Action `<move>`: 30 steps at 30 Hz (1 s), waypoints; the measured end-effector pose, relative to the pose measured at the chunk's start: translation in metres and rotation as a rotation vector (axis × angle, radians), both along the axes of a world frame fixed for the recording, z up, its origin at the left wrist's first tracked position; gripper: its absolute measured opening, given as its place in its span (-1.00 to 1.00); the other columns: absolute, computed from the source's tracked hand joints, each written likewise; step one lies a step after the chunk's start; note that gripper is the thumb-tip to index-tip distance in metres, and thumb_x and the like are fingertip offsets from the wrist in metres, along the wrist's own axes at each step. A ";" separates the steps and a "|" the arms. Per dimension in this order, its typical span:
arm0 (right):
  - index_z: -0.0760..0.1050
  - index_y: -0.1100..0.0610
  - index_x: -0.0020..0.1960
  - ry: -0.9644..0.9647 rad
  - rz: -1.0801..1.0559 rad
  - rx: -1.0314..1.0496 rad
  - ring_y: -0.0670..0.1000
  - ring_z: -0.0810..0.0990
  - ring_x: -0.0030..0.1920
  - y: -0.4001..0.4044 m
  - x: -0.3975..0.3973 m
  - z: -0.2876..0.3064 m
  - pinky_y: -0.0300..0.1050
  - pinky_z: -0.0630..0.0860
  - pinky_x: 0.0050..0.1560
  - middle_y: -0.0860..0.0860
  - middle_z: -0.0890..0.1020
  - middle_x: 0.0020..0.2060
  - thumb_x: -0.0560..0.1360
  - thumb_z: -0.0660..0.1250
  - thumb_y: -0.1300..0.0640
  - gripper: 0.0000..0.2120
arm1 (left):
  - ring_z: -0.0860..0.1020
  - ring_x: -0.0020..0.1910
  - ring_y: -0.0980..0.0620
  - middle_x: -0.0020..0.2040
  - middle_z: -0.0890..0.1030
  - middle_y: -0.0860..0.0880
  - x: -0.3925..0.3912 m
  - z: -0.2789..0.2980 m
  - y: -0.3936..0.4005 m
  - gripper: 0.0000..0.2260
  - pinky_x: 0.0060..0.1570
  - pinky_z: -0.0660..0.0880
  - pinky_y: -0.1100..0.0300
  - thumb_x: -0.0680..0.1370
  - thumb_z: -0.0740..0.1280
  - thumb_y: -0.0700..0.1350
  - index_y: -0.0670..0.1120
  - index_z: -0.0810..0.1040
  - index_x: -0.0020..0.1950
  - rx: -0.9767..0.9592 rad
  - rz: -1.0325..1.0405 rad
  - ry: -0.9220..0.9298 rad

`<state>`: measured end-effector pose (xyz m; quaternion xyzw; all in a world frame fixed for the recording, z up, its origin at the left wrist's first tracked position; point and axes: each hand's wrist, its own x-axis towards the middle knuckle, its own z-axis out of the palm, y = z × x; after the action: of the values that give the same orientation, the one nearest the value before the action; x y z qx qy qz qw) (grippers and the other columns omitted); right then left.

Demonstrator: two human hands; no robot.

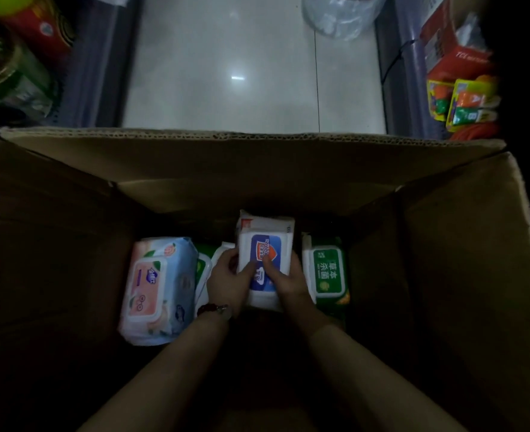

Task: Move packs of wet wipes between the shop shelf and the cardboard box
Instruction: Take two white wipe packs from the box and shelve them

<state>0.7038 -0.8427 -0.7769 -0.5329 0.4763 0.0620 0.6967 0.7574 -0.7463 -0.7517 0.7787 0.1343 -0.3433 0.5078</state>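
Note:
Both my hands reach down into an open cardboard box. My left hand and my right hand grip a white wipes pack with a blue lid from either side, thumbs on its top. It sits in the middle of the box floor. To its left lies a pink and light-blue wipes pack. A green-lidded wipes pack lies to its right. Another green and white pack is mostly hidden behind my left hand.
The box's far flap stands up toward a pale tiled floor. Shop shelves with red boxes and bright packets stand at the right, jars and red packs at the left. A clear plastic bag lies on the floor.

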 end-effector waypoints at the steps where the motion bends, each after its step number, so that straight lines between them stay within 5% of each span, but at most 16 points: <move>1: 0.42 0.04 0.31 -0.039 0.014 0.008 0.02 0.65 0.04 -0.002 -0.002 0.004 -0.16 0.63 -0.08 0.07 0.62 0.15 0.48 0.43 0.12 -0.57 | 0.62 0.04 -0.05 0.12 0.64 -0.07 -0.001 0.003 -0.001 -0.78 0.14 0.55 -0.10 0.50 0.37 -0.08 0.01 0.51 0.14 -0.027 0.038 0.010; 4: 0.30 0.00 0.43 -0.088 0.097 0.022 -0.07 0.65 -0.02 -0.020 -0.004 0.020 -0.29 0.60 -0.23 -0.01 0.60 0.11 0.46 0.44 0.14 -0.40 | 0.61 0.05 -0.07 0.12 0.62 -0.04 0.001 0.017 -0.008 -0.78 0.13 0.55 -0.12 0.52 0.35 -0.10 0.03 0.49 0.16 -0.109 0.123 0.053; 9: 0.25 -0.11 0.40 -0.072 0.084 0.011 0.09 0.63 0.08 -0.040 -0.007 0.046 -0.03 0.65 -0.06 0.07 0.56 0.21 0.39 0.51 0.14 -0.30 | 0.63 0.03 -0.10 0.12 0.64 -0.06 0.001 0.039 -0.015 -0.83 0.12 0.55 -0.13 0.52 0.35 -0.08 0.12 0.52 0.08 -0.156 0.115 0.064; 13: 0.28 -0.05 0.39 -0.051 -0.037 -0.038 0.06 0.62 0.04 -0.049 -0.017 0.057 -0.14 0.62 -0.19 0.07 0.56 0.19 0.34 0.55 0.18 -0.27 | 0.63 0.04 -0.05 0.08 0.65 -0.04 -0.007 0.040 -0.018 -0.88 0.13 0.55 -0.09 0.59 0.25 -0.05 0.12 0.58 -0.01 -0.217 0.097 0.105; 21: 0.20 -0.10 0.45 0.049 -0.041 -0.051 0.05 0.61 -0.04 -0.093 -0.059 0.063 -0.09 0.57 -0.28 -0.01 0.54 0.07 0.38 0.51 0.17 -0.23 | 0.52 0.01 -0.02 0.02 0.58 -0.03 -0.024 -0.006 -0.020 -0.80 0.04 0.37 0.20 0.58 0.26 0.01 -0.06 0.57 0.08 0.096 -0.045 -0.008; 30: 0.26 -0.07 0.44 0.036 -0.014 -0.019 0.09 0.60 0.10 -0.104 -0.057 0.039 -0.05 0.61 -0.16 0.06 0.54 0.21 0.37 0.49 0.13 -0.28 | 0.59 0.08 -0.19 0.12 0.63 -0.21 -0.024 -0.056 -0.016 -0.69 0.06 0.44 0.11 0.54 0.34 -0.07 -0.21 0.54 0.21 0.298 -0.018 -0.056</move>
<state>0.6466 -0.9467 -0.7382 -0.5349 0.4930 0.0625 0.6833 0.7333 -0.7619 -0.8082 0.8558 0.1628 -0.3021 0.3870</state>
